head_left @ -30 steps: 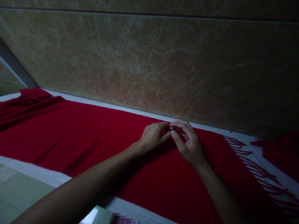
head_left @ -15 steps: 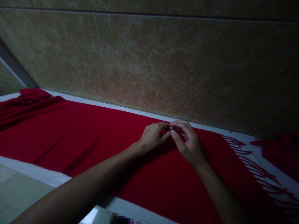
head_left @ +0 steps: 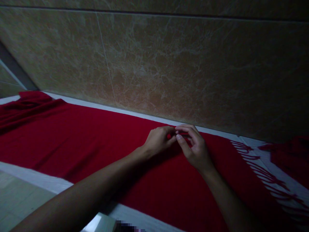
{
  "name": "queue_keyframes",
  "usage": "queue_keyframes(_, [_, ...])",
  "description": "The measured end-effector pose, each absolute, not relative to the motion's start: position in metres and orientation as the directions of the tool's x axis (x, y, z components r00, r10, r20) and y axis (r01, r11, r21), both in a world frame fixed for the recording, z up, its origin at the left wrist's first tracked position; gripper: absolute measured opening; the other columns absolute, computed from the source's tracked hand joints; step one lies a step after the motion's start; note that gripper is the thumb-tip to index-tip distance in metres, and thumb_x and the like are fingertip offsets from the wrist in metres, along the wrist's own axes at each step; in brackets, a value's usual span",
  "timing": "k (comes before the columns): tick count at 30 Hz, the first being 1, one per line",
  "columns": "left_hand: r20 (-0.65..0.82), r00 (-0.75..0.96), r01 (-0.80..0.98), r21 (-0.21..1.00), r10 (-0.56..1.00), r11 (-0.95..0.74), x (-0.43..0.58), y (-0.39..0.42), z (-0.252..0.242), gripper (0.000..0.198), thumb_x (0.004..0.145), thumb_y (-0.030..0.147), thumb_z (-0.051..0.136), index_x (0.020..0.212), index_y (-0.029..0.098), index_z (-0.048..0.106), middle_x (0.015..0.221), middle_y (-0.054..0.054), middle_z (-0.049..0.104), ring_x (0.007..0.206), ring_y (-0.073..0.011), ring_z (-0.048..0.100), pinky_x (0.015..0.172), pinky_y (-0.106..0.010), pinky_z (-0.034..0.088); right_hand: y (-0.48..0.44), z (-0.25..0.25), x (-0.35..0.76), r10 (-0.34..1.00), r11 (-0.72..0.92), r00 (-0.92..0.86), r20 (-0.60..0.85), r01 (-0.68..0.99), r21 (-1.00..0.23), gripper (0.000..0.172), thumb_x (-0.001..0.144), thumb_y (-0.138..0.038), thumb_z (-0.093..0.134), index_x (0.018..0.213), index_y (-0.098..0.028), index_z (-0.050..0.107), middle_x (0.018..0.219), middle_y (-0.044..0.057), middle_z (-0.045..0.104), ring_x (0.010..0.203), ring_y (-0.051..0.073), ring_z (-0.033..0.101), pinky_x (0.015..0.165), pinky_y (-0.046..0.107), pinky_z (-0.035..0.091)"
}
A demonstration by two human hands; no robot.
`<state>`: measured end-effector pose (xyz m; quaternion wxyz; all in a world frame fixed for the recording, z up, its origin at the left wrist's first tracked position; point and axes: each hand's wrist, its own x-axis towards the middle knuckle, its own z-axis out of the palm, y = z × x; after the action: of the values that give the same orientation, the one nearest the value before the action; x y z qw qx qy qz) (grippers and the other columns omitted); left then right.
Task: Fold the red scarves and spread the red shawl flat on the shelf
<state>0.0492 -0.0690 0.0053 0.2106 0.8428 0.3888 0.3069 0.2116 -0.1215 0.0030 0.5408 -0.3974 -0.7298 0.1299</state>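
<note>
A red scarf [head_left: 101,138] with a fringe [head_left: 265,174] at its right end lies spread along a white surface. Over its far edge, my left hand [head_left: 160,138] is closed, thumb and forefinger drawn together in a ring. My right hand [head_left: 193,141] meets it fingertip to fingertip, its thumb and fingers curved into a pinch. Whatever lies between the fingertips is too small and dark to make out. The scarf's left end is bunched in folds.
A brown marbled tile wall [head_left: 154,71] rises right behind the white surface [head_left: 135,214]. More dark red cloth [head_left: 292,158] lies at the far right. A pale boxy object [head_left: 101,223] shows at the bottom edge, and a tiled floor [head_left: 19,196] at lower left.
</note>
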Motion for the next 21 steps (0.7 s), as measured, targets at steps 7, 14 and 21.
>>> queue_keyframes(7, [0.346,0.508,0.534,0.592,0.789,-0.604,0.0491,-0.0694,0.0049,0.030,0.094,0.036,0.057,0.116,0.021,0.073,0.099,-0.005,0.078,0.077,-0.0162,0.067,0.072,-0.026,0.051,-0.1212,0.0034,0.2122,0.723,0.647,-0.089,0.685,0.434,-0.626,0.014,0.099,-0.027,0.058,0.111,-0.026,0.065,0.116,0.007,0.063,0.103,0.021,0.064,0.084,0.039,0.058])
queue_keyframes(14, [0.349,0.504,0.528,0.600,0.790,-0.601,0.0489,-0.0681,0.0050,0.026,0.093,0.032,0.060,0.113,0.021,0.073,0.096,-0.004,0.077,0.076,-0.0161,0.066,0.072,-0.026,0.050,-0.1225,0.0039,0.2121,0.733,0.644,-0.086,0.674,0.406,-0.648,0.014,0.099,-0.026,0.059,0.112,-0.026,0.066,0.117,0.007,0.062,0.104,0.020,0.064,0.085,0.037,0.059])
queue_keyframes(21, [0.354,0.486,0.519,0.618,0.799,-0.590,0.0486,-0.0685,0.0052,0.023,0.093,0.034,0.060,0.107,0.020,0.072,0.095,-0.003,0.077,0.076,-0.0159,0.066,0.069,-0.025,0.048,-0.1210,0.0021,0.2139,0.763,0.613,-0.020,0.646,0.335,-0.715,0.015,0.099,-0.033,0.060,0.111,-0.026,0.066,0.116,0.007,0.062,0.102,0.021,0.067,0.084,0.039,0.062])
